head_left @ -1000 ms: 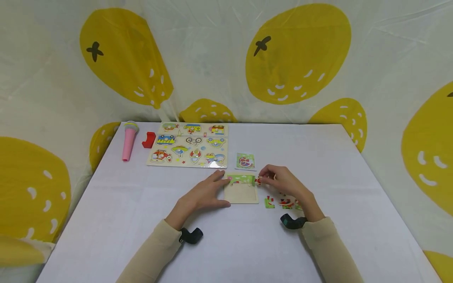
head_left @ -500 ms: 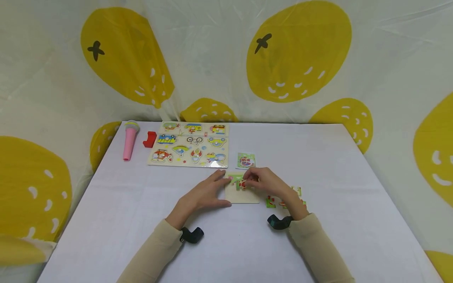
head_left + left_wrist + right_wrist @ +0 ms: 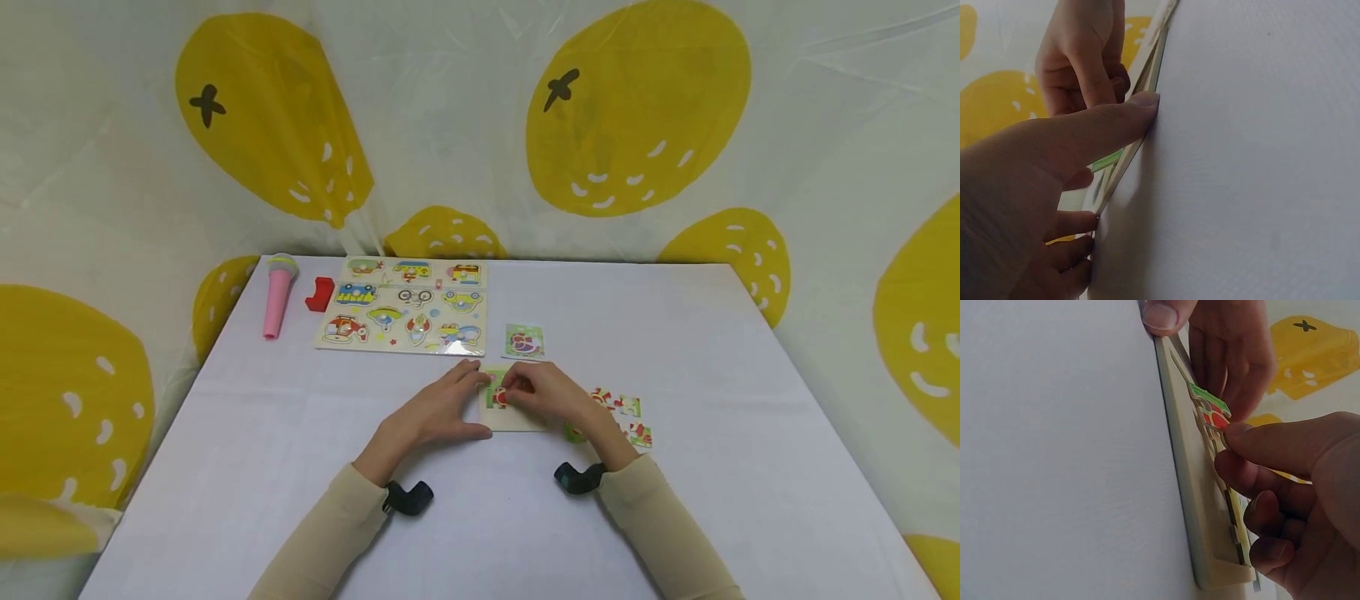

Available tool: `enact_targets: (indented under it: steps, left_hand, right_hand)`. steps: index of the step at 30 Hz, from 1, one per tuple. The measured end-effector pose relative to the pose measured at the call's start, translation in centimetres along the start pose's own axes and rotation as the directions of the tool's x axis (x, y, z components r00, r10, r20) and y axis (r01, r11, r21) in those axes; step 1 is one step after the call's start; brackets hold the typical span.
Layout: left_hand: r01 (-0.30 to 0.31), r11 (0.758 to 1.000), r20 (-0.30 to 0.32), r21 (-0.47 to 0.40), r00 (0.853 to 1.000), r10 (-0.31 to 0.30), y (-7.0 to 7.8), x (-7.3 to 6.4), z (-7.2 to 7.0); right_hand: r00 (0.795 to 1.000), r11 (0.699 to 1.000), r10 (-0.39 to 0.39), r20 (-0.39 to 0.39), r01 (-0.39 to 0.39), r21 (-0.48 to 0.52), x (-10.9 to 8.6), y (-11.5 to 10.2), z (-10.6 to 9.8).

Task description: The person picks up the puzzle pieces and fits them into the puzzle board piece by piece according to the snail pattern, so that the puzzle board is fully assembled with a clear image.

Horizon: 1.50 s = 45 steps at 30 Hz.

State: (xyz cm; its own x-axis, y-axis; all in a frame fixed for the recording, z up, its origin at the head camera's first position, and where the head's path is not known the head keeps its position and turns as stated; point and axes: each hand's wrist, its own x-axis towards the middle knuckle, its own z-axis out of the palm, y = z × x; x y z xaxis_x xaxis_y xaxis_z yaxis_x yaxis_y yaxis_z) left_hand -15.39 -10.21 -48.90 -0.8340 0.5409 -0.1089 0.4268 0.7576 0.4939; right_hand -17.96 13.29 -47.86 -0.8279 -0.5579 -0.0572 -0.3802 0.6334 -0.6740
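My right hand (image 3: 553,393) pinches a small red-and-green jigsaw piece (image 3: 1215,416) between thumb and forefinger, over the left part of a shallow wooden puzzle tray (image 3: 517,422). Green pieces fill part of the tray's far side, partly covered by the right hand. My left hand (image 3: 433,412) lies at the tray's left edge with fingers spread; its thumb (image 3: 1129,115) touches the near-left corner and a fingertip reaches the far-left one. Several loose jigsaw pieces (image 3: 632,407) lie right of the tray, some hidden under the right forearm.
Behind the tray lies a small square picture puzzle (image 3: 524,341). A larger wooden vehicle puzzle board (image 3: 397,342) is at the back left. Beside it are a red curved block (image 3: 320,294) and a pink toy microphone (image 3: 277,302). A fruit-print cloth hangs behind the table.
My right hand has moved left from beside the tray's right edge to over its left part, carrying the jigsaw piece. The left hand has stayed at the tray's left edge.
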Motion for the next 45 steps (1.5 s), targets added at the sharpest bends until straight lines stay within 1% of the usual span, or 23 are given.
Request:
enact_targets:
  steps: [3, 7, 10, 14, 18, 22, 32, 36, 39, 45]
  left_hand:
    - [-0.017, 1.0, -0.008, -0.001, 1.0, 0.017, -0.12, 0.04, 0.04]
    - [-0.041, 0.999, -0.02, 0.0, 0.999, 0.041, -0.22, 0.05, 0.03]
    - [-0.045, 0.999, -0.024, -0.007, 0.999, 0.045, -0.2, 0.01, -0.03]
    - [-0.043, 0.999, -0.025, -0.012, 0.999, 0.042, -0.2, -0.03, -0.06]
    - [-0.045, 0.999, -0.025, -0.008, 0.999, 0.045, -0.19, -0.03, -0.09]
    - [-0.05, 0.999, -0.026, -0.008, 0.998, 0.049, -0.13, -0.05, -0.19]
    - [-0.055, 0.999, -0.03, 0.001, 0.998, 0.055, -0.18, -0.11, -0.25]
    - [-0.056, 0.998, -0.029, -0.002, 0.998, 0.056, -0.18, -0.12, -0.31]
    - [-0.07, 0.997, -0.029, -0.008, 0.997, 0.07, -0.19, -0.11, -0.31]
    - [-0.083, 0.997, -0.009, 0.006, 0.997, 0.083, -0.21, -0.13, -0.24]
  right_hand:
    - [1.0, 1.0, 0.016, -0.002, -0.016, -0.022, 0.05, -0.24, 0.13]
    - [0.999, 0.999, 0.046, -0.005, -0.047, -0.024, 0.05, -0.52, 0.2]
    - [0.998, 0.998, 0.054, -0.017, -0.055, -0.034, 0.11, -0.6, 0.33]
    - [0.999, 0.997, 0.03, -0.038, -0.033, -0.063, 0.28, -0.47, 0.61]
    - [0.999, 0.999, 0.003, -0.043, -0.005, -0.053, 0.26, -0.42, 0.73]
    - [0.999, 0.998, 0.008, -0.039, -0.01, -0.056, 0.27, -0.55, 0.81]
    - [0.998, 0.991, -0.012, -0.063, 0.003, -0.136, 0.3, -0.74, 0.99]
    - [0.998, 0.99, -0.002, -0.058, -0.006, -0.141, 0.27, -0.78, 0.98]
    - [0.998, 0.99, 0.001, -0.058, -0.009, -0.14, 0.29, -0.76, 0.98]
    - [0.998, 0.991, -0.001, -0.056, -0.006, -0.133, 0.24, -0.66, 1.01]
